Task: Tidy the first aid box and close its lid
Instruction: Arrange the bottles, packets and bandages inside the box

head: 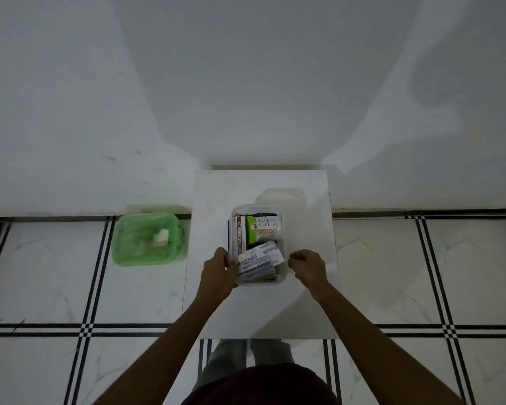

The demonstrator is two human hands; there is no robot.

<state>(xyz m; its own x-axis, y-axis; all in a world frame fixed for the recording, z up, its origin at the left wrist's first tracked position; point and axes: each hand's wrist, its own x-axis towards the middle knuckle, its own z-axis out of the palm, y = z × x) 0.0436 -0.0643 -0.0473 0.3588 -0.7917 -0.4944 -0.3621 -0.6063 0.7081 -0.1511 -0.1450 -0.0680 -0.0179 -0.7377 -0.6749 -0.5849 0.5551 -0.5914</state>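
A clear plastic first aid box (284, 229) stands open in the middle of a small white table (211, 200). Inside it are an ointment carton (241, 233) along the left wall, a green and white pack (260, 225), cotton swabs (270, 234) and a fan of white sachets (259, 260) at the near end. My left hand (218, 273) is at the near left corner, its fingers touching the sachets. My right hand (308, 266) is by the near right wall, fingers curled, holding nothing that I can see. The clear lid (281, 195) lies just behind the box.
A green plastic bin (146, 238) lined with a bag and holding some scraps stands on the tiled floor left of the table. A white wall rises close behind the table. My legs show under the table's near edge.
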